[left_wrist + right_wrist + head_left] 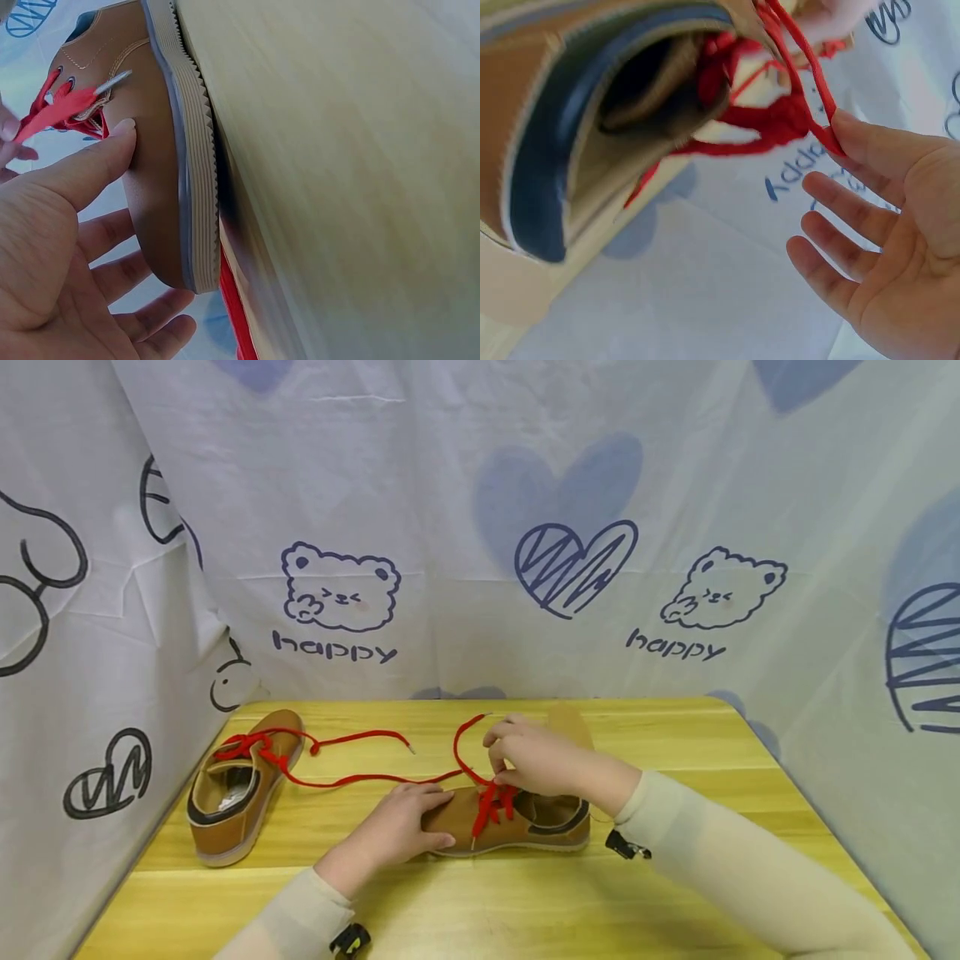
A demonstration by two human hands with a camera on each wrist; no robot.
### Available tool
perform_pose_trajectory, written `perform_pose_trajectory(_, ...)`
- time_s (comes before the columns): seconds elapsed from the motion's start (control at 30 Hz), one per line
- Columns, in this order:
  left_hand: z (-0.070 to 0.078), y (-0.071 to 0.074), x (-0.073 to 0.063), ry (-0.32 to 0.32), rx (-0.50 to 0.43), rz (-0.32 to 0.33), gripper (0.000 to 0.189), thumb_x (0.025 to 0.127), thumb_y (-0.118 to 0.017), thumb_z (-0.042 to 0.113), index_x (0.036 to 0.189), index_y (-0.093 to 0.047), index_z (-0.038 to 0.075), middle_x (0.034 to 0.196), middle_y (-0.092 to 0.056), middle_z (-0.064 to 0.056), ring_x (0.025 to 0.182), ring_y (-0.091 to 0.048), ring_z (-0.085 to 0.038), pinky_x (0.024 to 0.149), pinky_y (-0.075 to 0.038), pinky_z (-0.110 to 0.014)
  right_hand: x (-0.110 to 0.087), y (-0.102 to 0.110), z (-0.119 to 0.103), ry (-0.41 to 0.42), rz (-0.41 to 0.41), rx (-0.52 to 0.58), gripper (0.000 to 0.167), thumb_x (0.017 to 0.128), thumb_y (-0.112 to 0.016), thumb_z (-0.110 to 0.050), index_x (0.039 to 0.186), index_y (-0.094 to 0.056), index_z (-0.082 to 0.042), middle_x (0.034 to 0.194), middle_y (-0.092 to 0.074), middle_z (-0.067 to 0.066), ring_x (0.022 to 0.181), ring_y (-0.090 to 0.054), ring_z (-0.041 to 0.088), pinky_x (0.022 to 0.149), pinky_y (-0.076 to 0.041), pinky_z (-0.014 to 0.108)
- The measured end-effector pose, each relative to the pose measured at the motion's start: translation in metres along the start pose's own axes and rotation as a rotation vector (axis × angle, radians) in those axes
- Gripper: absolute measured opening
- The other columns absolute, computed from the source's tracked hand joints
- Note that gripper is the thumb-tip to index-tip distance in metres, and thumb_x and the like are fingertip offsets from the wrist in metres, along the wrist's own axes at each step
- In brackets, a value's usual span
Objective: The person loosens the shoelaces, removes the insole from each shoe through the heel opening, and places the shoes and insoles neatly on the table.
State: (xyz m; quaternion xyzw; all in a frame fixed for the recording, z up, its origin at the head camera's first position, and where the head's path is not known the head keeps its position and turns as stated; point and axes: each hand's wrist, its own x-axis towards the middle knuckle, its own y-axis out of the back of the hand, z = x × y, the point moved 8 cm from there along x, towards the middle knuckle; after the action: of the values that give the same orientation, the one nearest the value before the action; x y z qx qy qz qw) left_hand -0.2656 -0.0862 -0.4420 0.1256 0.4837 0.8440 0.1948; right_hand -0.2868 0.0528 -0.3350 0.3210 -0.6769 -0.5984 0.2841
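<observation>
A brown shoe with red laces lies on the table, its toe to the left and its dark-lined opening to the right. My left hand holds the toe, the thumb on the near side and the fingers on the far side. Above the laces is my right hand, pinching a loop of red shoelace between thumb and forefinger; its other fingers are spread. One lace end with a metal tip hangs down the shoe's near side.
A second brown shoe stands at the table's left, its red laces trailing right. A tan rounded piece, partly hidden, lies behind my right hand. Printed white cloth encloses the yellow wood-grain table at the back and sides.
</observation>
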Motion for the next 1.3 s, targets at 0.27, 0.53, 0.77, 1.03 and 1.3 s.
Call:
perform_pose_trajectory(0.27, 0.0, -0.001, 0.001, 0.011, 0.007, -0.01, 0.066, 0.084, -0.082, 0.034, 0.139, -0.06, 0.006, 0.142, -0.055, -0.018, 0.131, -0.045, -0.043, 0.109, -0.035, -0.058, 0.011, 0.03, 0.025, -0.064, 0.076, -0.019, 0.015, 0.092, -0.075, -0.021, 0.079, -0.069, -0.016, 0.128, -0.064, 0.01, 0.119, -0.054, 0.032, 0.099, -0.049, 0.041)
perform_pose_trajectory(0.53, 0.0, -0.003, 0.001, 0.024, 0.018, -0.019, 0.067, 0.084, -0.082, 0.035, 0.14, -0.059, 0.006, 0.143, -0.054, -0.017, 0.132, -0.045, -0.043, 0.11, -0.035, -0.058, 0.023, 0.053, 0.06, -0.127, 0.161, 0.025, 0.014, 0.092, -0.074, -0.014, 0.08, -0.069, -0.01, 0.123, -0.065, 0.015, 0.116, -0.054, 0.036, 0.102, -0.046, 0.046)
perform_pose_trajectory(0.77, -0.001, -0.005, 0.001, 0.025, 0.018, -0.016, 0.067, 0.084, -0.082, 0.035, 0.14, -0.059, 0.007, 0.143, -0.055, -0.017, 0.132, -0.045, -0.042, 0.109, -0.036, -0.058, 0.032, 0.076, 0.102, -0.224, 0.273, 0.013, 0.013, 0.093, -0.072, -0.013, 0.085, -0.069, -0.004, 0.102, -0.065, 0.014, 0.1, -0.054, 0.034, 0.089, -0.047, 0.045)
perform_pose_trajectory(1.03, -0.002, -0.006, 0.001, 0.024, 0.013, -0.013, 0.067, 0.085, -0.081, 0.035, 0.141, -0.059, 0.007, 0.143, -0.054, -0.017, 0.132, -0.045, -0.043, 0.109, -0.035, -0.058, 0.032, 0.059, 0.126, -0.326, 0.269, 0.057, 0.021, 0.098, -0.068, -0.025, 0.101, -0.073, -0.005, 0.113, -0.064, 0.014, 0.111, -0.054, 0.035, 0.098, -0.046, 0.048)
perform_pose_trajectory(1.3, -0.003, -0.004, 0.003, 0.018, 0.018, -0.004, 0.066, 0.085, -0.081, 0.035, 0.14, -0.059, 0.007, 0.143, -0.055, -0.017, 0.131, -0.046, -0.043, 0.109, -0.036, -0.057, 0.027, 0.027, 0.09, -0.256, 0.138, 0.032, 0.017, 0.096, -0.069, -0.028, 0.091, -0.074, -0.012, 0.116, -0.065, 0.011, 0.115, -0.054, 0.034, 0.105, -0.042, 0.047)
